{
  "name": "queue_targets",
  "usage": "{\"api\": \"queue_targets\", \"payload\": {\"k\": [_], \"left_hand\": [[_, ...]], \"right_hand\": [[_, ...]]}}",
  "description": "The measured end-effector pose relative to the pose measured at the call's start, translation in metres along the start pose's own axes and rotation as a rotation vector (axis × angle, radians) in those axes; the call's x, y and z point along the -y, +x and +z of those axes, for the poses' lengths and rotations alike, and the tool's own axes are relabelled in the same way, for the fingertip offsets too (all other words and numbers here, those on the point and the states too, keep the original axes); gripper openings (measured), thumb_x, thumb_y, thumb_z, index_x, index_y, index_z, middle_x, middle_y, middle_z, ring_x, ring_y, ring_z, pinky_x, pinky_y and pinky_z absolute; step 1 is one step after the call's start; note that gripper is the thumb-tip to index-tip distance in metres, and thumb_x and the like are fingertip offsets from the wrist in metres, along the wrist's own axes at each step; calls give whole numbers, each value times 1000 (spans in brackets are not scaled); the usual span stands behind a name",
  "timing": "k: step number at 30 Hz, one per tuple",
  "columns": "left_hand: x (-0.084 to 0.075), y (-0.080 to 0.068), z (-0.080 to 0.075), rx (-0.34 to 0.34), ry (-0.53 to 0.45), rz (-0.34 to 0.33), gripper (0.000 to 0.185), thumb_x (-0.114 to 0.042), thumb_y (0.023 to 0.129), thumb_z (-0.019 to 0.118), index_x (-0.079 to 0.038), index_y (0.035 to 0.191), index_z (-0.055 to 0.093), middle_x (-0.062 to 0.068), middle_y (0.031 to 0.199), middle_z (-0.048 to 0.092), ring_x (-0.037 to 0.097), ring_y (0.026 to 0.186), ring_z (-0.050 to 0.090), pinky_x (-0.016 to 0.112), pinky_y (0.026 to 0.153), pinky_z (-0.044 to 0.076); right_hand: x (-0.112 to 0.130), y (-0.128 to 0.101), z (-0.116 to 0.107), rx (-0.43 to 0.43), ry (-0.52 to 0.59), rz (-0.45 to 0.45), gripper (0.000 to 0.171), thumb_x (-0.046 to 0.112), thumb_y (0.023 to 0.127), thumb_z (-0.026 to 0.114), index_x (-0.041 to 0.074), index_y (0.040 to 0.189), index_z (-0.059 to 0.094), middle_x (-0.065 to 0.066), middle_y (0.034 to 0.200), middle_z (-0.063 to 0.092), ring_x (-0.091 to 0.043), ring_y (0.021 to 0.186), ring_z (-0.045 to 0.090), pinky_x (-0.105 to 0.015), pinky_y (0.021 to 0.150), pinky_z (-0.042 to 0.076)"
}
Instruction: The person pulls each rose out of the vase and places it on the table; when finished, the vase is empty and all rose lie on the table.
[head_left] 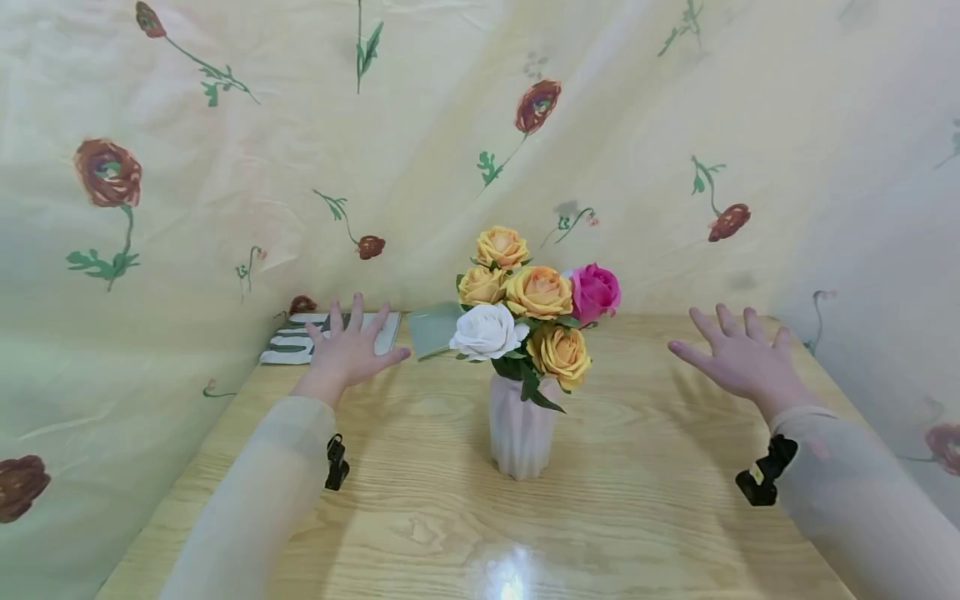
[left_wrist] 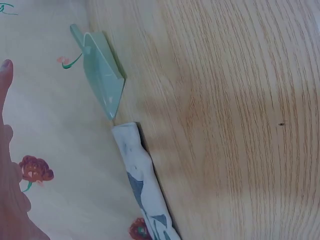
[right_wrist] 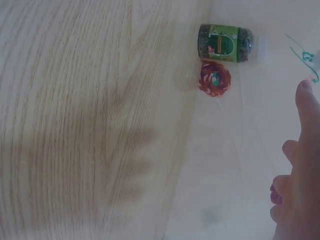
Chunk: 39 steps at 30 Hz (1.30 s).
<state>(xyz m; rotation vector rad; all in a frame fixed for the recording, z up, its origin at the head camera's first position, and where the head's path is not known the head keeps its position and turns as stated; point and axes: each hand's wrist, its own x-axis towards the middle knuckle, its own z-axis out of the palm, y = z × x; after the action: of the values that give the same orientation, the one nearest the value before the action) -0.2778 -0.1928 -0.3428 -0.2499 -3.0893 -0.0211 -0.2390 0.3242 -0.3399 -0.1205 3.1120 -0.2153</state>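
Observation:
My left hand [head_left: 349, 353] is spread with straight fingers over the left part of the table, overlapping a folded white and dark grey cloth [head_left: 288, 342]. On the other side my right hand [head_left: 741, 360] is spread too, and it holds nothing. Between them a pale ribbed vase [head_left: 521, 429] stands upright with yellow roses [head_left: 538, 292], one white rose [head_left: 489, 332] and one magenta rose [head_left: 596, 292]. Just right of the cloth lies a light green dustpan [left_wrist: 103, 75], partly hidden behind the flowers in the head view.
A clear jar with a green label [right_wrist: 222, 43] stands at the table's back edge in the right wrist view; the flowers hide it in the head view. Flower-patterned fabric [head_left: 435, 142] hangs behind the wooden table [head_left: 420, 500]. Dark wrist cameras [head_left: 767, 471] sit on both sleeves.

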Motion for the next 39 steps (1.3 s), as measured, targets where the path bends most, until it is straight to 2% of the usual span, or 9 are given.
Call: {"api": "queue_targets", "payload": {"k": [6, 9, 13, 17, 23, 28, 33, 39], "left_hand": [[-1, -1, -2, -4, 15, 1, 93, -82, 64, 20, -30, 139, 5, 15, 143, -6, 45, 122, -14, 74, 78, -5], [-3, -3, -1, 5, -12, 16, 90, -80, 67, 23, -30, 139, 2, 15, 142, -12, 42, 121, -19, 74, 79, -8], [-6, -6, 0, 31, -59, 40, 89, -80, 67, 24, -34, 137, -4, 11, 141, -20, 37, 121, -24, 72, 83, -7], [-8, -13, -1, 48, -115, 88, 88, -79, 68, 28, -35, 137, -5, 11, 141, -17, 37, 123, -19, 70, 87, -1], [-14, -19, 1, 74, -242, 216, 89, -73, 72, 35, -28, 139, -2, 13, 142, -12, 36, 126, -12, 65, 92, 6], [-27, -25, 4, 81, -352, 313, 89, -67, 71, 46, -28, 139, 3, 10, 143, -8, 32, 128, -8, 59, 96, 12], [-41, -32, 7, 88, -418, 353, 91, -71, 67, 47, -34, 138, 4, 6, 144, -6, 28, 129, -4, 54, 98, 17], [-55, -37, 7, 68, -481, 397, 88, -62, 71, 54, -22, 139, 14, 7, 144, 3, 26, 129, 6, 49, 100, 16]], "right_hand": [[7, -2, -1, -30, 9, -14, 83, 70, 78, 26, 20, 140, 5, -25, 140, -4, -45, 119, -21, -67, 79, -19], [10, -3, -2, -45, 13, -23, 83, 70, 78, 26, 19, 140, 7, -25, 140, -2, -45, 119, -20, -67, 80, -18], [18, -6, -3, -23, 38, -37, 83, 69, 78, 26, 19, 140, 5, -25, 140, -4, -45, 119, -21, -68, 80, -16], [29, -9, -5, -17, 68, -49, 81, 68, 79, 27, 21, 140, 4, -23, 140, -6, -42, 120, -23, -69, 80, -15], [46, -10, -9, -64, 114, -106, 77, 64, 80, 33, 23, 140, 8, -23, 141, 1, -45, 122, -16, -72, 81, -8], [60, -16, -12, -68, 248, -149, 70, 56, 82, 41, 24, 139, 16, -23, 141, 7, -45, 122, -13, -73, 81, -4], [72, -21, -16, -75, 402, -185, 64, 50, 83, 47, 25, 137, 24, -19, 141, 11, -45, 123, -9, -71, 85, 0], [86, -25, -16, -67, 555, -204, 60, 47, 82, 50, 27, 135, 29, -12, 142, 17, -38, 127, 4, -65, 91, 11]]}}
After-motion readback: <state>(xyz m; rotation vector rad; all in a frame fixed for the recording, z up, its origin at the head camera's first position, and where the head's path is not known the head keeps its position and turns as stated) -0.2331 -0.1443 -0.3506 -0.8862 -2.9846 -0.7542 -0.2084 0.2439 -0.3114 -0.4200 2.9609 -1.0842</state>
